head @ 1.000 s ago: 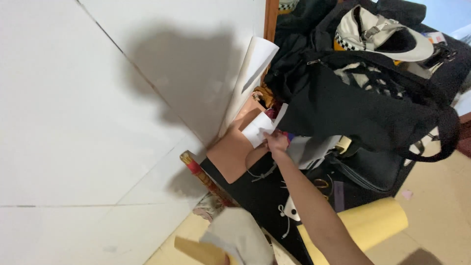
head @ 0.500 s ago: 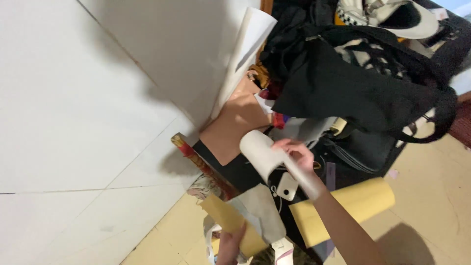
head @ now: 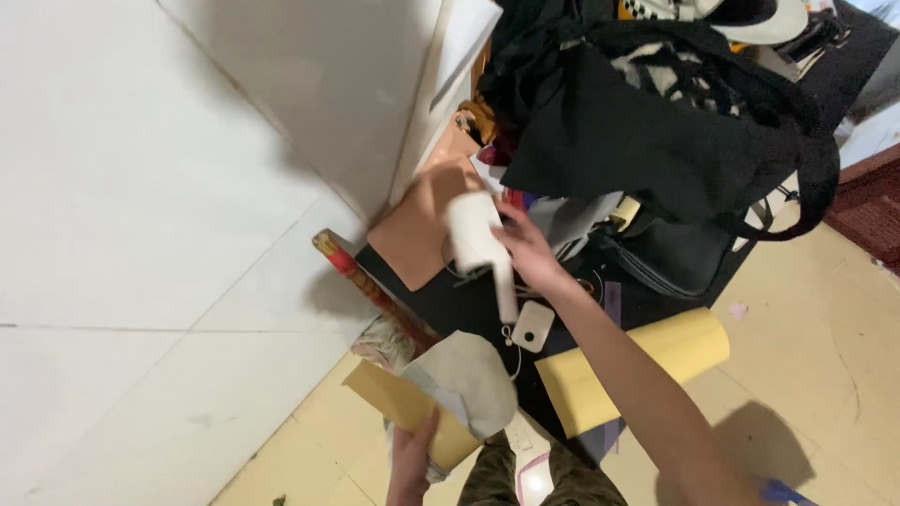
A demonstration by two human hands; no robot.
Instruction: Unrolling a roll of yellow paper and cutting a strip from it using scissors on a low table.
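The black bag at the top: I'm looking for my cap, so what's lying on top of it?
On the black bag lies a white cap with a dark underside, cut off by the frame edge, beside a checkered item. Whatever lies under the bag is covered.

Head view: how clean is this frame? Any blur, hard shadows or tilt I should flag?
Head view: tilted, so the wall and floor run diagonally. The right hand and the white roll it grips are slightly smeared. A soft shadow darkens the wall's upper part, and the arm casts one on the floor. The black bags lose detail in the dark.
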